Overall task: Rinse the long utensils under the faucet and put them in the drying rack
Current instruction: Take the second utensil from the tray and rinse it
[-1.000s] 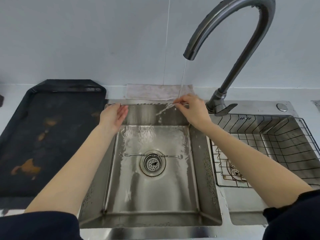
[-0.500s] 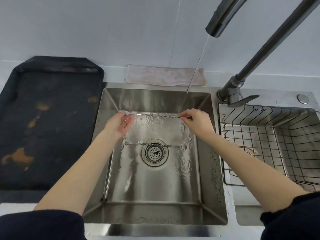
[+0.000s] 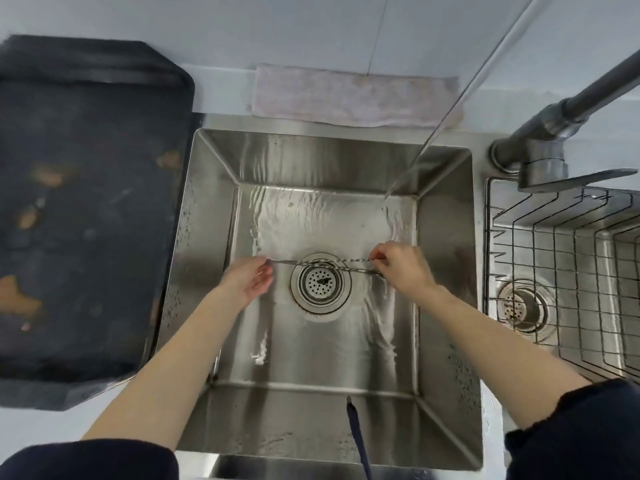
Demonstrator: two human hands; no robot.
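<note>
While water streams from the faucet (image 3: pixel 540 140), a thin twisted skewer (image 3: pixel 322 262) stretches level across the sink (image 3: pixel 214 216), just above the drain (image 3: pixel 321 282). The right hand (image 3: pixel 403 268) pinches its 3 o'clock end; the left hand (image 3: pixel 249 280), fingers loosely curled, touches its 9 o'clock end. A second skewer (image 3: pixel 360 270) lies beneath. The drying rack (image 3: pixel 561 271) sits at 3 o'clock, a dark tray (image 3: pixel 86 202) at 9.
</note>
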